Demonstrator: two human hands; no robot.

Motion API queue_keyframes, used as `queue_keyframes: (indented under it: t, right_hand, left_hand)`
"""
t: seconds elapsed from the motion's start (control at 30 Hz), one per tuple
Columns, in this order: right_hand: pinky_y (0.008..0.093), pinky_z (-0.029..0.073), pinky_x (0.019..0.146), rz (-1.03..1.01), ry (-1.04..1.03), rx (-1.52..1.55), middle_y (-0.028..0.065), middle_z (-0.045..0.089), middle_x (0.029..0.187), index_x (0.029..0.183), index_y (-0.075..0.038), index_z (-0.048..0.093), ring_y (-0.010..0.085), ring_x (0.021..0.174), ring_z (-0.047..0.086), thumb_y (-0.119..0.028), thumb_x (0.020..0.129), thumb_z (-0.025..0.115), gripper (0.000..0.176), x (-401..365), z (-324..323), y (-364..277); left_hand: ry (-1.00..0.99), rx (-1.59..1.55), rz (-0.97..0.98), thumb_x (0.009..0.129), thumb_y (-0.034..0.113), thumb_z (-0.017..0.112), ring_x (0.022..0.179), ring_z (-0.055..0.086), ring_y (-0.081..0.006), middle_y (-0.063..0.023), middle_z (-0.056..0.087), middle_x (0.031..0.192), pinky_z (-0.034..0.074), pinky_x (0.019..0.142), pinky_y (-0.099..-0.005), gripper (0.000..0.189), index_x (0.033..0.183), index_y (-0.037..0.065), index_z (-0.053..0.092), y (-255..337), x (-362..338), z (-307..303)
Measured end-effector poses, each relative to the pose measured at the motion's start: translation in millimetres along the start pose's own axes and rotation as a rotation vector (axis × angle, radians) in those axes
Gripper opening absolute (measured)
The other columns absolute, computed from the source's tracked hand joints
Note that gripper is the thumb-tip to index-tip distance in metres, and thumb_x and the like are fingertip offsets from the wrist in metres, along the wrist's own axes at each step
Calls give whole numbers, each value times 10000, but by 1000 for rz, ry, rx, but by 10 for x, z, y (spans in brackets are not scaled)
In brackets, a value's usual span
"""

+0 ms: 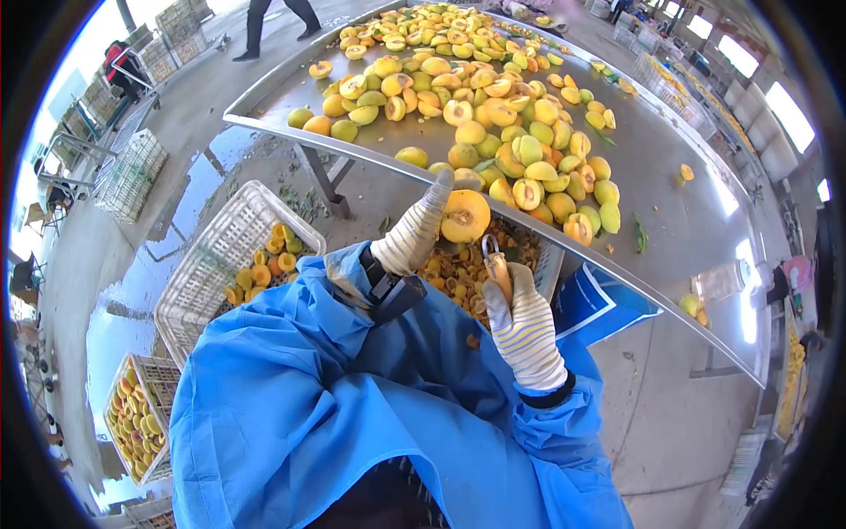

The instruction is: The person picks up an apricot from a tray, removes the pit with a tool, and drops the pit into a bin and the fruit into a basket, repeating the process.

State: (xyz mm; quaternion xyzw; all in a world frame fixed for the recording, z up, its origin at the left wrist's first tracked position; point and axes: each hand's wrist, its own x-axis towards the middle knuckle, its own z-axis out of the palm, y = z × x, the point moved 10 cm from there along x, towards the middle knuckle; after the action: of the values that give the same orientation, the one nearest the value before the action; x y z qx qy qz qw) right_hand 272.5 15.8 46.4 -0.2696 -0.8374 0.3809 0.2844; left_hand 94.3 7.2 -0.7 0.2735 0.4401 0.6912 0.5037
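My left hand (412,231), in a striped glove, is closed around a halved yellow peach (465,219). The cut face is toward me, with the brown pit area in its middle. In my gloved right hand (527,339) is a pitting knife (499,275) with a wooden handle and a looped metal tip. That tip points up, just below the peach half and apart from it. Beyond both hands, many peach halves (529,150) are heaped on a metal table (397,145). Below them, a crate holds pits and scraps (454,280).
To the left stands a white plastic crate (198,256) with several peach halves (264,264) inside. A fuller crate (159,375) sits nearer me. The table's raised edge (573,247) crosses in front. A blue box (595,300) is under it. A person's legs (271,22) show at the back.
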Motion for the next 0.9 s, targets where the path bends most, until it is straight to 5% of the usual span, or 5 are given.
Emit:
queue_keyframes:
  t: [0.23,0.47,0.6,0.73,0.9]
  right_hand:
    - [472,515,597,-154,30,-426,186,659,791,1007,-63,551,396,682,642,-295,927,608,252,-31,26,-81]
    - [465,511,605,-126,-69,-548,187,662,818,1093,-54,564,401,735,643,-284,928,593,285,-61,104,39]
    - [460,517,605,-77,-125,-661,176,662,796,1113,-45,566,375,706,651,-306,934,578,317,-106,252,150]
    - [481,537,600,9,-265,-693,206,659,824,1119,-7,552,370,709,677,-234,925,497,304,-139,509,388]
    - [494,517,602,77,-238,-645,212,656,737,1053,-8,535,387,689,661,-299,955,532,307,-170,592,479]
  left_hand:
    - [-28,251,263,1023,521,404,859,625,-125,-57,649,1005,524,698,-236,541,1239,51,562,-186,-66,144]
    - [-140,522,251,1035,501,398,836,537,-125,-26,612,977,462,785,-261,523,1195,57,623,-150,-159,271]
    - [-88,536,-66,1021,531,404,931,528,-122,-28,614,1018,447,861,-261,557,1103,41,654,-515,-60,25]
    - [-158,820,-43,1024,515,403,913,569,-232,-122,654,991,455,889,-326,577,1156,-9,604,-444,-33,82]
    - [-247,937,-134,1008,579,376,857,545,-210,-91,636,949,456,871,-319,627,1160,10,590,-565,14,35]
